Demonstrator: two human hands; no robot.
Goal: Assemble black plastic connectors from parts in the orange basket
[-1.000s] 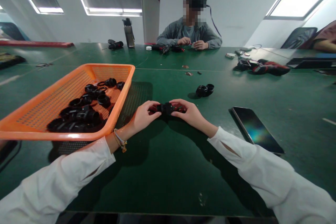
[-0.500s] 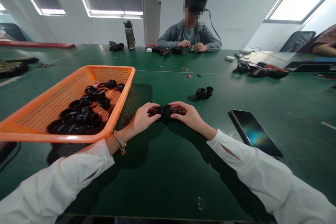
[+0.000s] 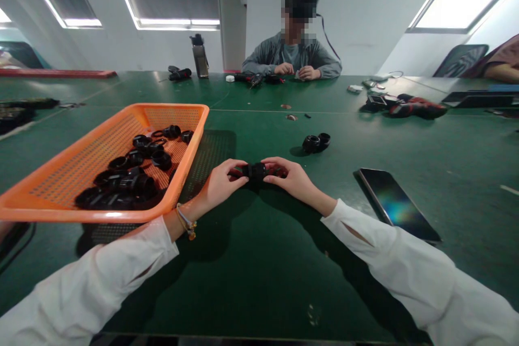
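Between my two hands is a black ringed plastic fitting (image 3: pixel 256 171), held low over the green table (image 3: pixel 251 281). My left hand (image 3: pixel 224 177) pinches its left end with thumb and fingers. On the other end, my right hand (image 3: pixel 288 177) is closed in the same way. The fingers hide both ends, so its full shape cannot be seen. Beyond my right hand lies a pair of similar black fittings (image 3: pixel 316 142). To the left, an orange perforated basket (image 3: pixel 85 143) contains several black fittings (image 3: pixel 132 181), some piled together.
A dark phone (image 3: pixel 397 203) lies right of my right forearm. Across the table a person (image 3: pixel 292 54) handles something small. A bottle (image 3: pixel 199 57) stands at the far edge, and black-and-red gear (image 3: pixel 405 105) rests at the far right.
My hands stay closed on the black fitting in nearly the same place. The whole view has shifted very slightly; nothing else has visibly moved.
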